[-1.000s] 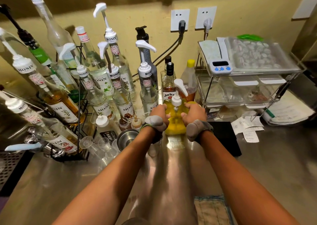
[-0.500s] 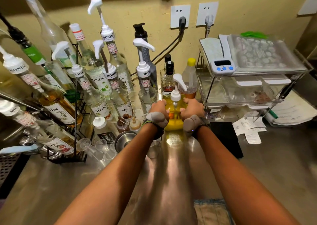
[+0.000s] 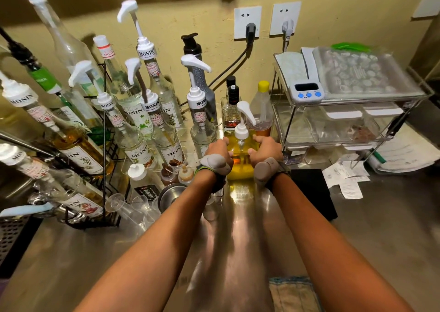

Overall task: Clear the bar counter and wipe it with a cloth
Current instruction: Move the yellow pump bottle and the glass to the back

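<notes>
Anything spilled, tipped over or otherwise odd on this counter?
No spill visible. Loose paper receipts lie scattered on the steel counter beside the wire shelf rack. Both hands, left hand and right hand, grip the yellow pump bottle, which stands upright.

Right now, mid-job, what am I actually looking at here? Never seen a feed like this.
One camera, worn on a person's head, looks down at their bare arms; no machine. The left hand and right hand, each with a grey wrist device, grip the yellow pump bottle from both sides. It stands on the steel counter, with syrup bottles left of it and a wire shelf holding a timer to the right. A cloth lies at the near edge.
</notes>
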Tool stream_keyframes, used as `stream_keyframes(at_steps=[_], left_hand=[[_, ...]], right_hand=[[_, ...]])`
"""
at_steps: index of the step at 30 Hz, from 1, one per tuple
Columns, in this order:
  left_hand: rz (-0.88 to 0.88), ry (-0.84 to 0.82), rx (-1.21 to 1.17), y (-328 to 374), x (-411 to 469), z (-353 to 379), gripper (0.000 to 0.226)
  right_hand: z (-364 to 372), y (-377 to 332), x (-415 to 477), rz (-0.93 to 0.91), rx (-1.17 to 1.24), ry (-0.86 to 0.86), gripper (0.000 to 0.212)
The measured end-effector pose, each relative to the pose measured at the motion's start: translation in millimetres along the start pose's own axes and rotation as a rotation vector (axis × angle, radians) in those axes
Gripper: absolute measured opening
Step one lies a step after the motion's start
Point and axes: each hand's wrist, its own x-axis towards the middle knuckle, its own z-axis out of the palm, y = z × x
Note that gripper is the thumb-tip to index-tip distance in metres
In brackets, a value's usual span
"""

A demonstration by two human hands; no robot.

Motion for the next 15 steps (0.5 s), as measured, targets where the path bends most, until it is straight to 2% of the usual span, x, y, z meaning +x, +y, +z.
stream_keyframes(at_steps=[8,15], left_hand=[[0.002,0.028,-0.058,1.7,-27.3,-4.9,0.045],[0.083,0.080,-0.099,2.3,-67.3,-12.9,0.024]], right_hand=[[-12.0,-1.0,-22.7,-0.040,0.076,-0.012,0.046],[-20.0,2.0,-65.6,-0.064,0.069,0.011,0.031]])
